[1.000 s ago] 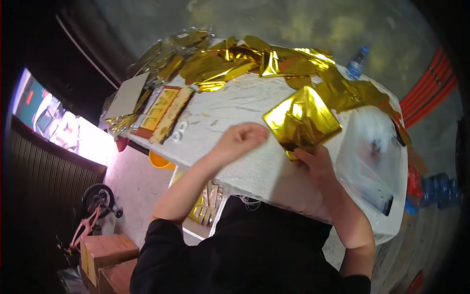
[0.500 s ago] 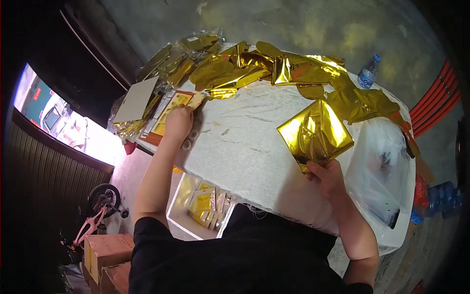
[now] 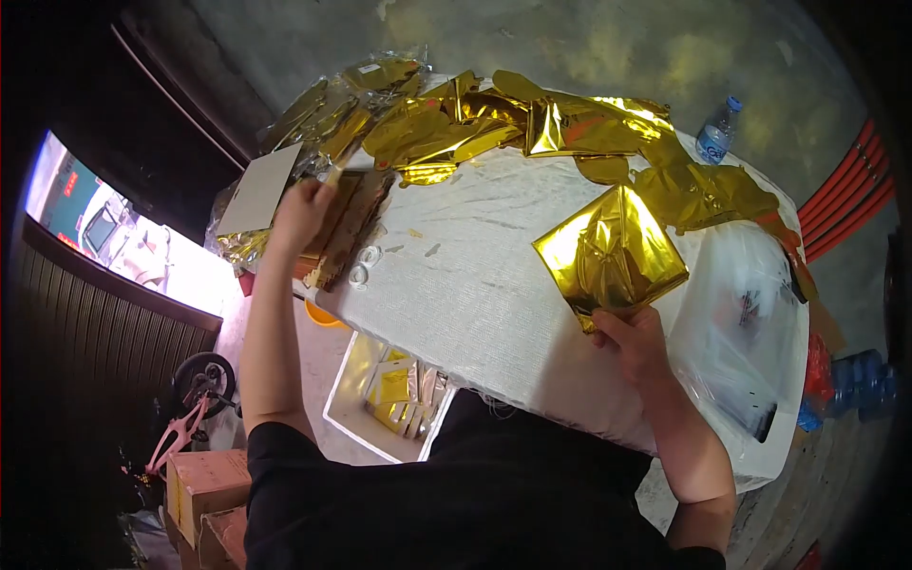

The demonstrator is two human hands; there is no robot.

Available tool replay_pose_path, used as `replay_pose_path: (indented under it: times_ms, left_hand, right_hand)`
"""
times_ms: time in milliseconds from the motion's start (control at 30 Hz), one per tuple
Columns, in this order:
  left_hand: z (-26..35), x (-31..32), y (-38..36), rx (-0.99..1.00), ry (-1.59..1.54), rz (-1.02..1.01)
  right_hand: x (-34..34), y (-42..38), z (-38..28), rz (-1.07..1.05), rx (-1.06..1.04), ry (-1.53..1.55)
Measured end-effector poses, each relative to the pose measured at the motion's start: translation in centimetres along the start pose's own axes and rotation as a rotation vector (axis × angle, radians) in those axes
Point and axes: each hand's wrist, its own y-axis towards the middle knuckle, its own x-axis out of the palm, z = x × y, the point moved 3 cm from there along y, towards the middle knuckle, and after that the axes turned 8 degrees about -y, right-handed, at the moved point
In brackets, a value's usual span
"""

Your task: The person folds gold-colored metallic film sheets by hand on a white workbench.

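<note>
My right hand (image 3: 635,344) pinches the lower corner of a square gold foil piece (image 3: 613,252), held over the right part of the white-covered table (image 3: 465,275). Near the table's left end, my left hand (image 3: 302,217) is closed, its fingers bent together; what they hold, if anything, is too small to make out. Beside it lies a brown stack (image 3: 351,228) of flat pieces, partly hidden by the hand. A pale board (image 3: 258,193) rests to the left of that hand. Small white rings (image 3: 364,265) lie just right of the stack.
Crumpled gold foil pieces (image 3: 513,119) line the table's far edge. A water bottle (image 3: 717,131) stands at the back right, with clear plastic bags (image 3: 736,313) nearer. Below the table's near edge, a white foam box (image 3: 389,404) holds gold packets. Cardboard boxes (image 3: 207,484) stand lower left.
My left hand has moved left and slightly nearer, off the stack. The yellow and white printed piece on the stack no longer shows; brown pieces show there. My right hand has barely moved.
</note>
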Motion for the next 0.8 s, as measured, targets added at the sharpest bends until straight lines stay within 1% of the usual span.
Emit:
replay_pose_path:
  times_ms: [67,100,133,167,200,233,267,300,333,367,400,433,467,533,567,633,667,733,800]
  left_hand:
    - [3.3,-2.8,-0.7,0.103,0.025,0.094]
    - [4.4,-4.0,-0.8,0.132,-0.072,0.121]
    - [5.5,-5.2,-1.0,0.159,-0.17,0.149]
    - [6.8,-5.9,-1.5,0.164,-0.385,0.154]
    - [8.5,-6.3,-2.1,0.168,-0.6,0.159]
    - [9.6,-6.5,-2.5,0.21,-0.598,0.14]
    - [9.6,-5.4,-2.6,0.21,-0.6,0.144]
    - [8.9,-3.3,-2.6,0.173,-0.596,0.112]
    - [8.9,-1.4,-2.6,0.139,-0.592,0.079]
    - [9.9,0.6,-3.7,0.02,-0.486,-0.015]
    - [9.4,3.8,-4.4,0.097,-0.547,-0.057]
    - [9.0,6.5,-5.1,0.018,-0.439,-0.178]
    - [10.6,7.9,-7.0,0.05,-0.428,-0.188]
    - [10.7,11.5,-9.0,-0.005,-0.494,-0.262]
    - [10.2,12.0,-9.4,-0.01,-0.497,-0.262]
    - [10.3,12.4,-10.0,0.092,-0.285,-0.346]
    - [10.1,11.9,-10.2,0.087,-0.286,-0.345]
    - [10.0,8.6,-10.1,0.077,-0.185,-0.258]
    - [9.4,5.9,-9.3,0.055,0.082,-0.119]
  right_hand:
    - [-0.3,0.0,-0.2,0.035,-0.029,-0.062]
    - [-0.3,0.0,-0.4,0.036,-0.027,-0.061]
    - [-0.3,-0.2,-0.9,0.106,-0.042,-0.03]
    - [-0.4,-0.3,-1.5,0.175,-0.057,0.0]
    - [-0.3,-0.4,-2.3,0.172,-0.057,-0.001]
    - [-0.4,-0.6,-3.4,0.206,-0.135,0.113]
    - [-0.5,-0.8,-4.1,0.239,-0.214,0.226]
    - [-1.9,-0.2,-3.0,0.219,-0.274,0.253]
    - [-2.2,-0.3,-3.3,0.219,-0.279,0.251]
    - [-2.5,-0.3,-3.7,0.244,-0.329,0.27]
    - [-2.8,-0.4,-4.0,0.268,-0.378,0.29]
    - [-3.1,-0.2,-3.6,0.269,-0.367,0.285]
    - [-3.1,-0.1,-3.3,0.27,-0.368,0.283]
    - [-2.9,0.2,-2.5,0.238,-0.344,0.241]
    - [-3.0,0.4,-2.0,0.196,-0.335,0.212]
    - [-2.9,0.3,-1.9,0.181,-0.323,0.192]
    - [-2.8,0.3,-1.9,0.168,-0.313,0.177]
    - [-2.6,0.3,-2.0,0.164,-0.297,0.176]
    - [-2.3,0.1,-2.2,0.168,-0.284,0.181]
